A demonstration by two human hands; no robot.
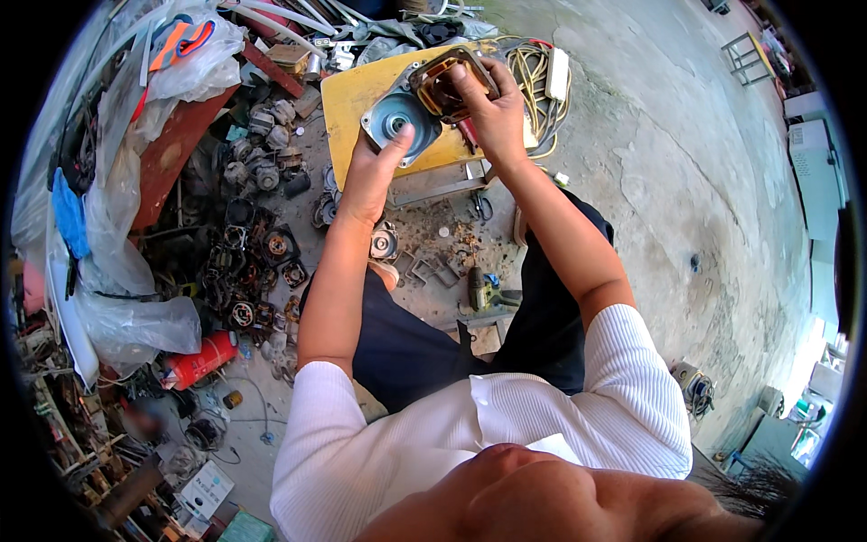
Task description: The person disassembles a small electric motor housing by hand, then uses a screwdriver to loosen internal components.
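Observation:
My left hand (375, 172) grips a round metal motor housing (397, 116), grey-blue inside with a bearing seat at its centre, thumb over the rim. In my right hand (492, 104) is a motor stator (444, 88), a dark squarish ring with copper-coloured windings, held with the thumb on its inner side. The stator's left edge overlaps the far right of the housing; whether they touch I cannot tell. Both parts are held over a worn yellow stool top (348, 99).
Coiled pale cable with a white power strip (557, 74) lies at the stool's right. A green cordless drill (483, 289) stands between my legs. Piled motor parts (257, 244), plastic sheeting (135, 325) and a red cylinder (200, 359) crowd the left. Concrete floor (668, 190) spreads rightward.

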